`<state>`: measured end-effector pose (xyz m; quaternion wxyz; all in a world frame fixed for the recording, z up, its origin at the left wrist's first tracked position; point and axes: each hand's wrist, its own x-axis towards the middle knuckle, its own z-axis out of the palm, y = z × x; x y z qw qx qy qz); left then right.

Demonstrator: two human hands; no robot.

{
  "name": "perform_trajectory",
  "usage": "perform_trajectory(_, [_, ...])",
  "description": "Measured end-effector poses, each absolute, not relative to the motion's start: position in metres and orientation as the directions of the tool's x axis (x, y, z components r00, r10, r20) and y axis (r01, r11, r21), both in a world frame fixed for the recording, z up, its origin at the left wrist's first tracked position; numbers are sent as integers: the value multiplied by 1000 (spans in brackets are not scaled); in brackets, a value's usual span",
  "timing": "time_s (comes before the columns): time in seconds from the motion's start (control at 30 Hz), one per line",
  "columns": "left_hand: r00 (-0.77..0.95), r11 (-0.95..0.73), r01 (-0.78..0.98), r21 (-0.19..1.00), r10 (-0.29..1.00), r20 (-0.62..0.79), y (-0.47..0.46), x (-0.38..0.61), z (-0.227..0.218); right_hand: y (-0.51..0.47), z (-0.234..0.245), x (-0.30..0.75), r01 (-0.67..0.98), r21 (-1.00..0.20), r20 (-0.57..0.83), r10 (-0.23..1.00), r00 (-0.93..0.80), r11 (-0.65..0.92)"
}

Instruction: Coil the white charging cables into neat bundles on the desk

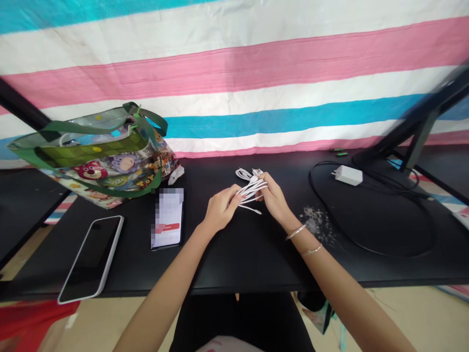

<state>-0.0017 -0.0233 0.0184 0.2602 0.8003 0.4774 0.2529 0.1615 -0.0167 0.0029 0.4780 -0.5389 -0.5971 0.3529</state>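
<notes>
- Green-handled tote bag (pixel 98 156) lying well left of the white cables (pixel 242 173)
- White-edged phone (pixel 90 259) and lit phone (pixel 167 217) left of them on the tabletop (pixel 234 264)
- Left hand (pixel 221 209), narrow grip on them
- Right hand (pixel 274 198), narrow grip on them too
- White charger (pixel 348 175) right of them

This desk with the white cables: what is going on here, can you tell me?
A person holds a bundle of white cables in both hands, the left hand and the right hand, just above a black desk. To the left on the desk lie a phone in a white case and a second phone with a blurred screen, and behind them stands a colourful bag. To the right, a white charger lies beside a loop of black cable.
</notes>
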Motion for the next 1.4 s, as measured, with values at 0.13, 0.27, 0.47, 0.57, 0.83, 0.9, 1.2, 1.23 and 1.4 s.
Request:
perform_trajectory(0.13, [434, -438, 530, 726, 876, 212, -22, 0, 21, -15, 5, 164, 257, -942, 227, 974, 23, 213])
perform_trajectory(0.27, [455, -479, 480, 735, 852, 259, -23, 2, 22, -15, 9, 168, 259, -932, 260, 966, -3, 252])
perform_trajectory(0.47, [515, -458, 460, 760, 836, 191, -26, 6, 19, -13, 10, 173, 268, -915, 304, 952, -26, 300])
perform_trajectory(0.57, [560, -449, 444, 775, 815, 151, -27, 7, 19, -12, 8, 174, 222, -938, 260, 964, -50, 265])
perform_trajectory(0.83, [581, -452, 387, 803, 796, 168, -24, 8, 18, -10, 5, 174, 95, -966, 235, 970, -61, 240])
perform_trajectory(0.9, [575, -441, 407, 800, 804, 152, -24, 8, 17, -10, 5, 174, 77, -970, 225, 973, -59, 229])
perform_trajectory(1.2, [507, -381, 347, 857, 845, 170, -22, 10, 15, -13, 8, 174, 79, -967, 235, 968, -83, 242])
perform_trajectory(1.23, [503, -363, 327, 873, 849, 165, -22, 10, 14, -13, 8, 174, 86, -966, 236, 969, -77, 242])
perform_trajectory(1.4, [497, -294, 257, 921, 857, 135, -20, 12, 13, -14, 9, 175, 102, -956, 275, 961, -25, 276])
